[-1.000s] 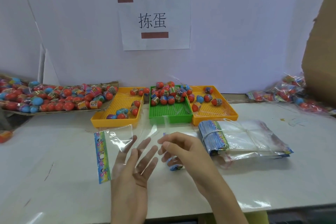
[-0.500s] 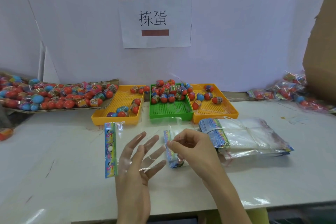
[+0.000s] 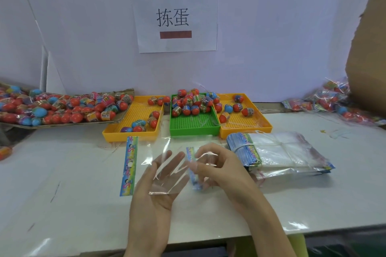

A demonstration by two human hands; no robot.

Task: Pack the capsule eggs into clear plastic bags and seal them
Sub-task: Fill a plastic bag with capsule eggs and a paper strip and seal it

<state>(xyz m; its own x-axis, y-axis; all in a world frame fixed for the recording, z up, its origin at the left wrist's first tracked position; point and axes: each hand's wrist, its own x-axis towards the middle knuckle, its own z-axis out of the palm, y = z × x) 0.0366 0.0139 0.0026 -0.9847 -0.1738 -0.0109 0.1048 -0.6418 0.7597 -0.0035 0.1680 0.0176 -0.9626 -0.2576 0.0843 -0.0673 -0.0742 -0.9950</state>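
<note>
**Bag held over the table**

The left hand (image 3: pixel 158 185) lay flat, fingers straight, under a clear bag (image 3: pixel 146 165); the right hand (image 3: pixel 219 167) pinched a second bag (image 3: pixel 193 168); eggs (image 3: pixel 191 102) sat in far trays (image 3: pixel 194 125); bag stack (image 3: pixel 279 152) right.

paper sign (image 3: pixel 175 17) on wall, cardboard box (image 3: pixel 368 48)

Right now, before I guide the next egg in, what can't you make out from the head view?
- Clear bag: whether its mouth is open; the film is see-through and glares.
- Right hand: fingertips hidden behind film, grip unclear.
- Packed bags: partly hidden by the cardboard.
- Egg pile: cut off by the left edge.
</note>
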